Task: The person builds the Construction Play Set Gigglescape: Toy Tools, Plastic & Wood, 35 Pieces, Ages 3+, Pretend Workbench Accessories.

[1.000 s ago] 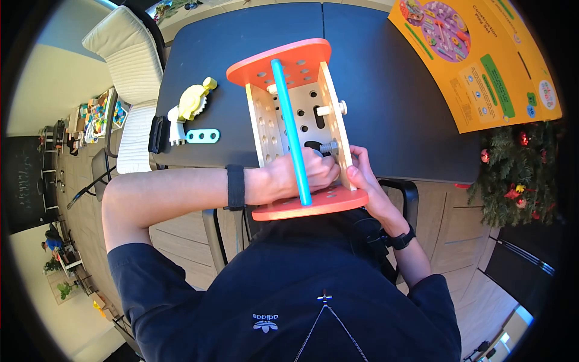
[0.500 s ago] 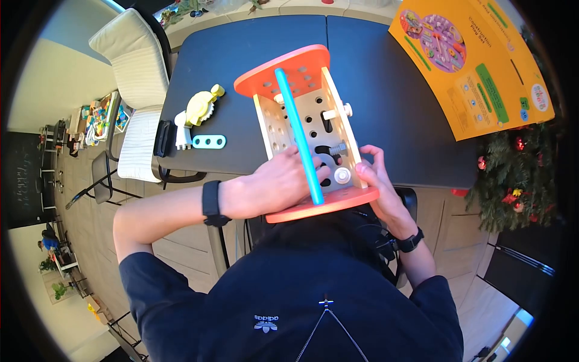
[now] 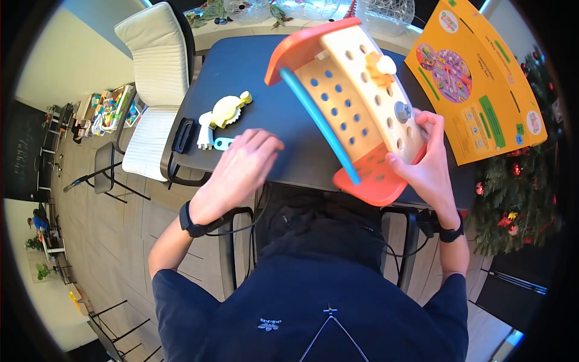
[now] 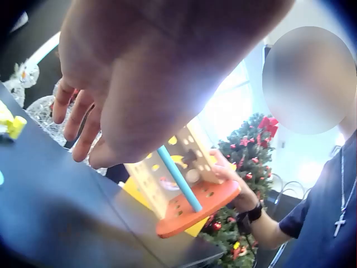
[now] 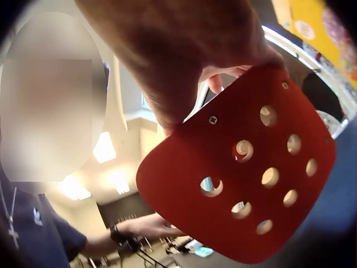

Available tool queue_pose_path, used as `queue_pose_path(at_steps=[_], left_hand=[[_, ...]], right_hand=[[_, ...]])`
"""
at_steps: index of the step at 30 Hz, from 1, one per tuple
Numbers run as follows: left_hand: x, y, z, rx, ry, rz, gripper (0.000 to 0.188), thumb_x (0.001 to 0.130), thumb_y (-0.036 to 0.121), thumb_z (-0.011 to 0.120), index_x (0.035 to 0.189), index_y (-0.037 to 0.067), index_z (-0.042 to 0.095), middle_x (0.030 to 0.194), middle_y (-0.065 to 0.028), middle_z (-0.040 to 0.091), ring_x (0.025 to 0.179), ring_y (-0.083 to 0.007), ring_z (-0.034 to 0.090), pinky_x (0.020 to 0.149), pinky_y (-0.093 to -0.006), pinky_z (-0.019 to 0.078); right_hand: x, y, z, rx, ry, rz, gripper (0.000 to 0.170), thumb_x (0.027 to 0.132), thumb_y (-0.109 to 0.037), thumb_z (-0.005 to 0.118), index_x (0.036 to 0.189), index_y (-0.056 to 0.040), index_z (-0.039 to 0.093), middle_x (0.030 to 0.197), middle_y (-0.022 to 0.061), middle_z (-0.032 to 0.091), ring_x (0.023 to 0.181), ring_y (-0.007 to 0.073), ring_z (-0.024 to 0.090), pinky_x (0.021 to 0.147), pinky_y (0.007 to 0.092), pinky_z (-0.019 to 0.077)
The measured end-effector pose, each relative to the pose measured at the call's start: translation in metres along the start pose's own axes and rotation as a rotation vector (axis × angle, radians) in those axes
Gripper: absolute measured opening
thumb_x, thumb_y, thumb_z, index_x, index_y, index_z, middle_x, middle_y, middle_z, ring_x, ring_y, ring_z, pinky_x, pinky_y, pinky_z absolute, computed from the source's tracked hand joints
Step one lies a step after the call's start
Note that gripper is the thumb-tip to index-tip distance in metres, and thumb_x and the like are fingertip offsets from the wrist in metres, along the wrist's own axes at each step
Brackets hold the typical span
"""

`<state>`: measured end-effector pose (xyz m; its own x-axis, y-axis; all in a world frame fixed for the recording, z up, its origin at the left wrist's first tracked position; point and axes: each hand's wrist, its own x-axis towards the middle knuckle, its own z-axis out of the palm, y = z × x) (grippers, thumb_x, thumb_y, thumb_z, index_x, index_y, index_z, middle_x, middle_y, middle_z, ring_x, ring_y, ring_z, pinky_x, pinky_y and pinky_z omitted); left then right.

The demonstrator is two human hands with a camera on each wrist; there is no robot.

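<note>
My right hand (image 3: pixel 431 166) grips a toy toolbox (image 3: pixel 377 90) by its side wall near the closer red end panel (image 3: pixel 374 184). The box is tilted, with perforated wooden walls and a blue rod handle (image 3: pixel 319 123). On its outward wall sit an orange toothed piece with a white knob (image 3: pixel 380 69) and a grey bolt head (image 3: pixel 403 111). My left hand (image 3: pixel 241 166) holds nothing, its fingers loosely extended beside a light-blue holed strip (image 3: pixel 223 143) that it partly covers. In the right wrist view the red panel (image 5: pixel 251 167) shows several round holes.
A yellow toothed toy piece (image 3: pixel 228 111) and a white pronged piece (image 3: pixel 206 131) lie on the dark table (image 3: pixel 241 60), with a black object (image 3: pixel 183 136) at its left edge. A yellow box (image 3: pixel 482 90) stands right; a white-cushioned chair (image 3: pixel 148 120) stands left.
My left hand has come out of the toolbox and moved left toward the light-blue strip. My right hand has turned and tilted the toolbox to the right, bringing its outer wall into view.
</note>
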<state>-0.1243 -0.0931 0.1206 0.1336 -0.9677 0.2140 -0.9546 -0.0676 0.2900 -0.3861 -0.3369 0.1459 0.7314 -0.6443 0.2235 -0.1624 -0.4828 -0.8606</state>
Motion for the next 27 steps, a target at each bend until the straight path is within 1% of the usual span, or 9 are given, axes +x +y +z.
queue_pose_path(at_steps=[3, 7, 14, 15, 18, 21, 24, 25, 27], left_hand=[[-0.025, -0.043, 0.017, 0.154, -0.078, -0.109, 0.031, 0.092, 0.006, 0.071, 0.122, 0.003, 0.062, 0.125, -0.0120, 0.065, 0.119, -0.0331, 0.061, 0.099, -0.0455, 0.0511], [-0.047, -0.078, 0.033, 0.287, -0.081, -0.174, 0.043, 0.088, 0.006, 0.073, 0.129, 0.003, 0.061, 0.123, -0.0107, 0.065, 0.120, -0.0304, 0.061, 0.098, -0.0444, 0.0507], [-0.045, -0.096, 0.048, 0.534, -0.150, -0.141, 0.037, 0.079, 0.002, 0.074, 0.114, 0.005, 0.061, 0.106, -0.0089, 0.064, 0.109, -0.0270, 0.063, 0.090, -0.0396, 0.0495], [-0.043, -0.096, 0.048, 0.577, -0.176, -0.123, 0.034, 0.079, 0.003, 0.074, 0.110, 0.006, 0.060, 0.104, -0.0086, 0.063, 0.107, -0.0265, 0.063, 0.089, -0.0391, 0.0492], [-0.038, -0.095, 0.046, 0.599, -0.215, -0.088, 0.032, 0.083, 0.001, 0.070, 0.112, 0.006, 0.058, 0.101, -0.0089, 0.061, 0.107, -0.0270, 0.062, 0.092, -0.0401, 0.0489], [-0.030, -0.100, 0.045, 0.481, -0.222, -0.075, 0.032, 0.084, 0.004, 0.068, 0.114, 0.005, 0.057, 0.100, -0.0129, 0.064, 0.104, -0.0306, 0.065, 0.092, -0.0440, 0.0506], [-0.014, -0.096, 0.021, 0.255, -0.090, -0.080, 0.032, 0.087, 0.006, 0.067, 0.116, 0.003, 0.054, 0.101, -0.0185, 0.067, 0.100, -0.0367, 0.068, 0.089, -0.0486, 0.0536], [-0.006, -0.089, 0.005, 0.164, -0.139, -0.183, 0.035, 0.089, 0.009, 0.067, 0.120, 0.003, 0.052, 0.104, -0.0217, 0.068, 0.099, -0.0413, 0.068, 0.085, -0.0508, 0.0560], [0.005, -0.071, -0.025, 0.065, -0.012, -0.150, 0.036, 0.089, 0.007, 0.068, 0.122, 0.003, 0.054, 0.110, -0.0202, 0.066, 0.103, -0.0410, 0.069, 0.085, -0.0482, 0.0571]], right_hand=[[0.008, 0.002, 0.000, -0.524, 0.038, -0.489, 0.071, 0.067, -0.016, 0.093, 0.123, -0.0091, 0.050, 0.147, 0.0248, 0.055, 0.132, 0.0430, 0.056, 0.109, 0.0507, 0.0443], [0.011, 0.021, 0.007, -0.858, -0.085, -0.861, 0.067, 0.067, -0.022, 0.093, 0.118, -0.0111, 0.052, 0.155, 0.0247, 0.051, 0.140, 0.0362, 0.054, 0.110, 0.0564, 0.0405], [0.009, 0.074, 0.013, -0.922, -0.107, -1.000, 0.063, 0.075, -0.024, 0.091, 0.122, -0.0163, 0.049, 0.156, 0.0222, 0.051, 0.140, 0.0338, 0.055, 0.113, 0.0542, 0.0390], [0.008, 0.080, 0.017, -0.951, -0.090, -1.012, 0.054, 0.084, -0.023, 0.085, 0.123, -0.0176, 0.048, 0.156, 0.0204, 0.051, 0.142, 0.0311, 0.054, 0.116, 0.0533, 0.0370], [0.006, 0.089, 0.021, -1.051, -0.087, -1.022, 0.047, 0.090, -0.021, 0.078, 0.127, -0.0178, 0.049, 0.158, 0.0182, 0.049, 0.143, 0.0282, 0.052, 0.118, 0.0529, 0.0339], [0.006, 0.096, 0.028, -1.094, -0.066, -1.012, 0.044, 0.095, -0.018, 0.072, 0.133, -0.0185, 0.049, 0.158, 0.0159, 0.048, 0.144, 0.0263, 0.051, 0.120, 0.0531, 0.0307], [0.005, 0.090, 0.030, -1.105, -0.067, -0.976, 0.056, 0.091, -0.021, 0.077, 0.138, -0.0188, 0.048, 0.158, 0.0148, 0.049, 0.144, 0.0268, 0.051, 0.120, 0.0530, 0.0300], [0.003, 0.085, 0.030, -1.035, -0.087, -0.941, 0.058, 0.089, -0.022, 0.079, 0.138, -0.0179, 0.048, 0.157, 0.0145, 0.049, 0.144, 0.0272, 0.051, 0.120, 0.0532, 0.0301], [0.001, 0.072, 0.028, -0.896, -0.128, -0.872, 0.063, 0.086, -0.025, 0.083, 0.138, -0.0161, 0.048, 0.155, 0.0141, 0.051, 0.143, 0.0280, 0.052, 0.119, 0.0537, 0.0304]])
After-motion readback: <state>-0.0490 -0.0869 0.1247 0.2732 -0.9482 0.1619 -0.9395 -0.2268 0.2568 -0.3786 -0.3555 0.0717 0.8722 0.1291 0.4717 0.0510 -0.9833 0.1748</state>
